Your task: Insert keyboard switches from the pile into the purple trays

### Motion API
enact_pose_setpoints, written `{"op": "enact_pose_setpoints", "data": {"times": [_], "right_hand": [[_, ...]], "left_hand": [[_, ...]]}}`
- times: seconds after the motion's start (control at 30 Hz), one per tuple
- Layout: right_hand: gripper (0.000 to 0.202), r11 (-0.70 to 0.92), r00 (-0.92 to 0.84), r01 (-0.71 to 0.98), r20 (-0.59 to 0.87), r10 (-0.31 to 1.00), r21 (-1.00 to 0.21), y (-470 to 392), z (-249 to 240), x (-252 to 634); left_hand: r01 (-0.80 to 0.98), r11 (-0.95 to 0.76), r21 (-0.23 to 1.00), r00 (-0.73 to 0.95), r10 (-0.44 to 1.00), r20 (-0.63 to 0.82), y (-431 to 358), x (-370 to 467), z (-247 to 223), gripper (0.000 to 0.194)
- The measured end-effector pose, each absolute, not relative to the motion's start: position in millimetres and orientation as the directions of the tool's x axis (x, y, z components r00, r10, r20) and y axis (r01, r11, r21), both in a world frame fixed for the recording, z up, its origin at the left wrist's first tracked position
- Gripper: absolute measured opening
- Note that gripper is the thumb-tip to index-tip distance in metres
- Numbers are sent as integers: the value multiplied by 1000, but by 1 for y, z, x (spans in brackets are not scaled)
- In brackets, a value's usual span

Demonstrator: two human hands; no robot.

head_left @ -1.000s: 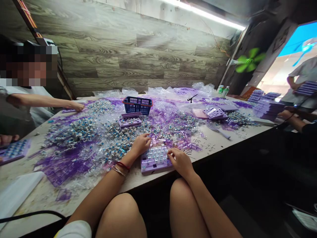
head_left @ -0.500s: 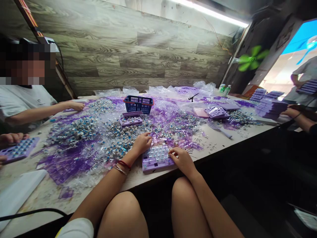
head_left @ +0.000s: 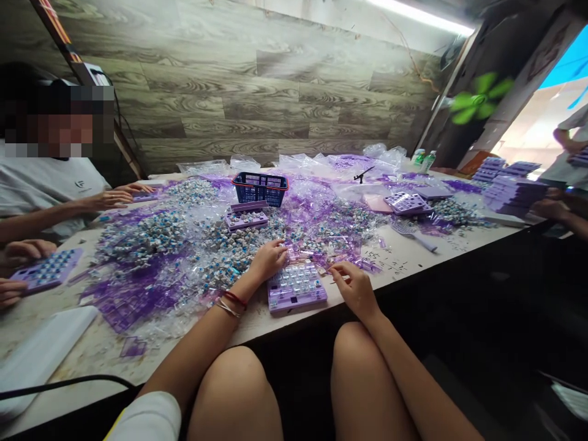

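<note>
A purple keyboard (head_left: 297,300) lies flat on the pale worktop (head_left: 399,269), close to its near edge and in front of the person, with rows of clear, whitish pieces set across it and a dark square opening along the near side. The left hand (head_left: 266,260) rests at its back left corner, fingers partly bent and slightly spread; whether they have hold of anything cannot be told. The right hand (head_left: 357,288) is just beside the keyboard's right side, thumb and fingertips drawn almost together; whether a small piece is pinched there is too small to tell.

Behind and left of the keyboard spreads a heap of small grey-and-blue parts (head_left: 225,245), mixed with clear wrapping and purple plastic pieces (head_left: 151,300). A dark blue basket (head_left: 260,195) with a reddish rim stands upright farther back, and a purple case (head_left: 247,222) sits just in front of it. To the right lie a pale long-handled tool (head_left: 425,242) and, beyond it, more purple cases (head_left: 407,203); a stack of purple cases (head_left: 505,196) rises at the far right. At the left edge, a co-worker's hands (head_left: 30,250) are at another purple keyboard (head_left: 50,269).
</note>
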State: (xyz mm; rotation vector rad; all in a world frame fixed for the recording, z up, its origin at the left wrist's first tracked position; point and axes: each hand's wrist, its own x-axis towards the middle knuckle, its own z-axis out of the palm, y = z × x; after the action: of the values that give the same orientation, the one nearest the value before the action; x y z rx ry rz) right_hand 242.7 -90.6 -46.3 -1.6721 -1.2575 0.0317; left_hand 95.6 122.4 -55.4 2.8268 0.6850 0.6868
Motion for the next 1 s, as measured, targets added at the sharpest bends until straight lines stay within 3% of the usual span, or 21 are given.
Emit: {"op": "enact_pose_setpoints", "data": {"times": [0.33, 0.53, 0.67, 0.87, 1.0], "right_hand": [[21, 108, 335, 756, 523, 784, -646, -76, -2, 268], [26, 189, 286, 671, 485, 827, -717, -62, -5, 269], [28, 254, 257, 600, 483, 837, -759, -68, -18, 268], [30, 284, 260, 569, 496, 829, -772, -68, -20, 269], [30, 280, 270, 560, 491, 828, -780, -65, -22, 269]], "left_hand": [[161, -870, 465, 778, 402, 483, 101, 99, -37, 45], [-132, -789, 600, 801, 271, 533, 59, 107, -30, 53], [-231, -716, 659, 821, 221, 527, 43, 109, -29, 58], [-222, -551, 804, 835, 318, 449, 34, 107, -24, 63], [-199, -322, 926, 814, 472, 339, 31, 108, -24, 62]]}}
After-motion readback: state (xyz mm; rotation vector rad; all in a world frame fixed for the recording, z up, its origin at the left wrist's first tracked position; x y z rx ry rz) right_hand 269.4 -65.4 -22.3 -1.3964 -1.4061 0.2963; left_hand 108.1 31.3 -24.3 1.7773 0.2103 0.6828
